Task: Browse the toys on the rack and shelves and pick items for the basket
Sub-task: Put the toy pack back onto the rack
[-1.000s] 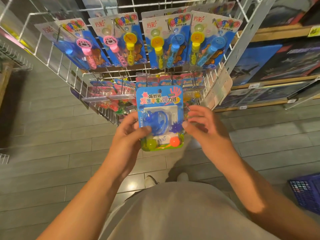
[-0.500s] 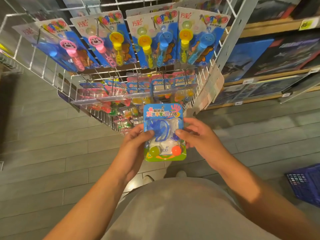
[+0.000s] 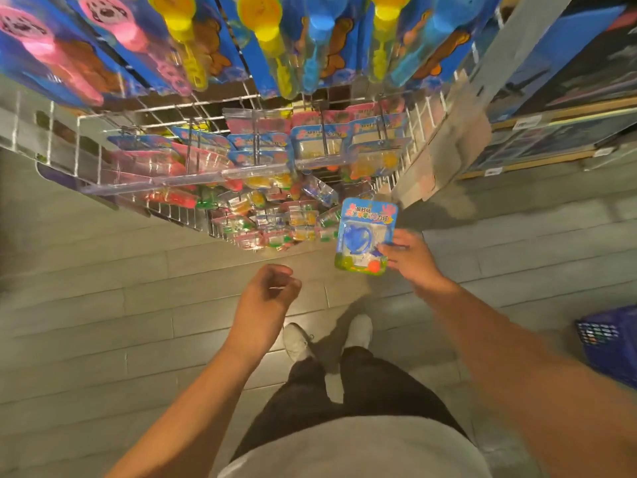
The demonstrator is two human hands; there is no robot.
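1. Right in front of the person, the wire rack takes up most of the view. Top row is big blue cards with pink, yellow and blue wand toys, lower hooks carry smaller clear packs, all pretty blurry.
2. Off at the right edge, down on the floor, is the blue basket, well apart from the toy. Shelves w/ dark boxes sit behind the rack on the right.
3. Left hand hangs between rack and body, fingers loosely curled, holding nothing afaict.
4. Right hand pinches the toy pack by its right edge, thumb on the front, pack upright in the air just beside the rack's lower corner.
5. The pack itself: small blue card, red lettering on top, clear bubble w/ a blue toy, green strip and an orange ball at the bottom. Prob very light. Card should be stiffish but bendy, bubble a bit slick and easy to dent, so imo hold the card edge, not the bubble.
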